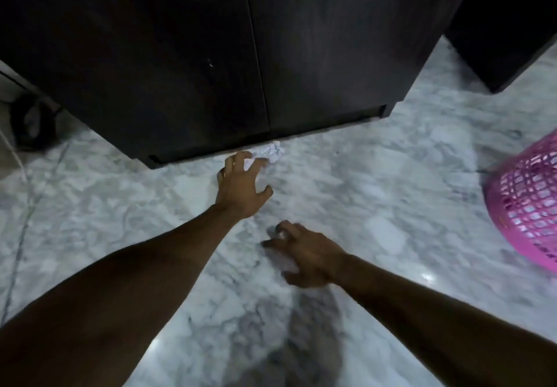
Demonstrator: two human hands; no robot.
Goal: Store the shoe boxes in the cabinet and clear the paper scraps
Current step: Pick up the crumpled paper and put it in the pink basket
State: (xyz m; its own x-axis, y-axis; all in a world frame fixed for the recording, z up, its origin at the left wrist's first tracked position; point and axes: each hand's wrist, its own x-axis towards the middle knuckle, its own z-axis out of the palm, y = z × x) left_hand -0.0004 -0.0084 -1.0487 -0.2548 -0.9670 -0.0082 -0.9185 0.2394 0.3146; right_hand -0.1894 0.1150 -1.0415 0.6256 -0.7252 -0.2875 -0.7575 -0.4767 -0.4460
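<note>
left hand [241,188] is reaching to 12 o'clock, fingers spread, fingertips touching crumpled paper scrap [269,152] lying on marble floor [361,194] against cabinet [211,55] base; both doors are sitting closed; right hand [304,254] is hovering low over floor, fingers loosely curled, blurred, grip can't be told; pink basket [530,203] is sitting at 3 o'clock

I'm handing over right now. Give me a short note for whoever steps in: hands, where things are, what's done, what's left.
Left hand: reaching to the crumpled paper scrap at the foot of the dark cabinet, fingers on it, not yet closed round it.
Right hand: low over the marble floor, fingers loosely curled; the view is too blurred to tell whether it holds anything.
Cabinet doors are closed; no shoe boxes in view.
Pink mesh basket lies to the right.
Left: pick up the scrap and clear it.
</note>
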